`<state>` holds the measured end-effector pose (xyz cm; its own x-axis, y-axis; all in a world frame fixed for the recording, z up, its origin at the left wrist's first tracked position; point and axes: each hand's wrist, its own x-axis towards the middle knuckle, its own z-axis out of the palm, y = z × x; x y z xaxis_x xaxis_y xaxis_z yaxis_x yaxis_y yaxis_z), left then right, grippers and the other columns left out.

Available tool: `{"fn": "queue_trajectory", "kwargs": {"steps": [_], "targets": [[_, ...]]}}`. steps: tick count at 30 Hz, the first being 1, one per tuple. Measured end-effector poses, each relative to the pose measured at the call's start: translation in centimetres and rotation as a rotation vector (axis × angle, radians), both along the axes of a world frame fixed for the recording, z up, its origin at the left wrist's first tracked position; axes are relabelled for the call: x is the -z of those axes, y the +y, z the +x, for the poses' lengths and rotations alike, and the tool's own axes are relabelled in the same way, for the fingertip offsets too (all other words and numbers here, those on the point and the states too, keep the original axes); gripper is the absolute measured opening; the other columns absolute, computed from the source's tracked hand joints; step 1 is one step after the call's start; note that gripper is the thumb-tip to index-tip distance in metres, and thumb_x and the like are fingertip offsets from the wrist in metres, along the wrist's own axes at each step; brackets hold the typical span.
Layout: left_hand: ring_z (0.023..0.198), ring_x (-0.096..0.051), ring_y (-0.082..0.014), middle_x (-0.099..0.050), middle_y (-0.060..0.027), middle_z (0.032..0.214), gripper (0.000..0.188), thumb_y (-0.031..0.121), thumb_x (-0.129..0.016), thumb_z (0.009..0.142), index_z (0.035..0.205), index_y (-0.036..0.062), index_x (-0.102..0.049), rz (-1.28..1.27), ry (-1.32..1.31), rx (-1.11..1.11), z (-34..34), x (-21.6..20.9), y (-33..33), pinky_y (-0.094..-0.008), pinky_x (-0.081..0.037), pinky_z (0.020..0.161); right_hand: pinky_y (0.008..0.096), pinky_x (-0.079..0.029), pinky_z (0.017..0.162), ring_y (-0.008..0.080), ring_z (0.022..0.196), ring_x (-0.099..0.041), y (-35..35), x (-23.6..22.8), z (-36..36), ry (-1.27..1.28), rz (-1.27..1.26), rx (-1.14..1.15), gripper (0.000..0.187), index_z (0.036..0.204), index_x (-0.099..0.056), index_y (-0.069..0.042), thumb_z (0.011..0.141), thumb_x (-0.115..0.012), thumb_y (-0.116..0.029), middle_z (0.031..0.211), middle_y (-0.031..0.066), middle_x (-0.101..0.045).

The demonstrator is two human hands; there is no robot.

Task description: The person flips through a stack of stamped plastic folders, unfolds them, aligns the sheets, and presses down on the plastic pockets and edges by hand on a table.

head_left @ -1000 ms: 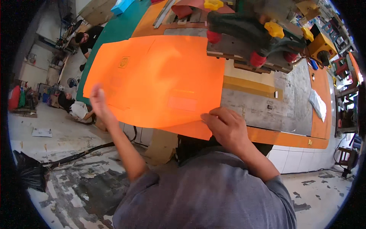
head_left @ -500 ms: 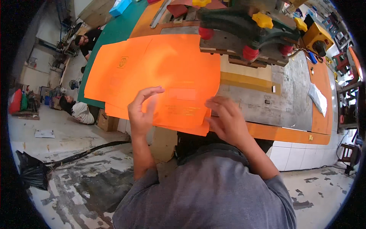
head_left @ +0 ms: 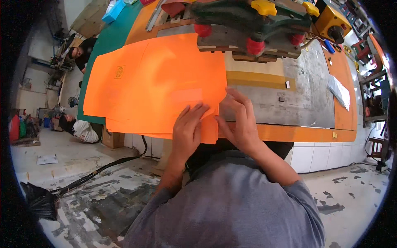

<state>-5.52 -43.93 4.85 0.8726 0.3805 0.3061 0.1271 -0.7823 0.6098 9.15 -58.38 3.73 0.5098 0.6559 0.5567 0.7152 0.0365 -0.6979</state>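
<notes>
A stack of bright orange paper sheets (head_left: 161,74) lies on the table, slightly fanned at its left and near edges. The top sheet carries a small gold emblem and a paler rectangular patch. On the stack's near right corner rests my left hand (head_left: 187,131), fingers stretched together over the paper, nothing visible in its grasp. My right hand (head_left: 242,120) is at the stack's right edge, its thumb near the corner and its curved fingers farther up, apart from the thumb. A corner of the sheets looks slightly lifted between the two hands.
A dark green machine head (head_left: 231,20) with red and yellow knobs overhangs a metal plate (head_left: 264,101) at the stack's right. Beside it are a yellow control box (head_left: 331,27) and a silvery packet (head_left: 339,91). Two other people are at the left, one (head_left: 84,53) near the green mat (head_left: 111,39).
My left hand has come down and to the right onto the sheets' near corner. My right hand remains at the right edge. The whole view has shifted slightly.
</notes>
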Motion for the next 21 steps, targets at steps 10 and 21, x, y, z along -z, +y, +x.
{"fn": "queue_trajectory", "kwargs": {"steps": [10,21], "targets": [[0.122,-0.069,-0.0337,-0.074,-0.0136,0.125,0.032,-0.001,-0.058,0.096,0.125,0.0026,-0.072,0.067,-0.027,0.026,0.5,-1.4,3.0,-0.049,-0.051,0.109,0.0441,-0.055,0.095,0.0332,0.108,-0.067,-3.3,-2.2,-2.1,0.646,-0.163,-0.243,0.042,0.132,-0.056,0.001,0.095,-0.073,-0.01,0.12,0.0188,-0.065],[0.123,-0.069,-0.0326,-0.076,-0.0118,0.123,0.033,-0.001,-0.058,0.094,0.122,0.0026,-0.073,0.086,-0.136,0.044,-0.4,0.4,2.6,-0.0487,-0.051,0.11,0.0361,-0.049,0.109,0.0211,0.127,-0.062,-4.5,-0.8,-2.5,1.256,-0.422,-0.689,0.048,0.138,-0.053,0.004,0.103,-0.07,-0.023,0.134,0.0156,-0.066]]}}
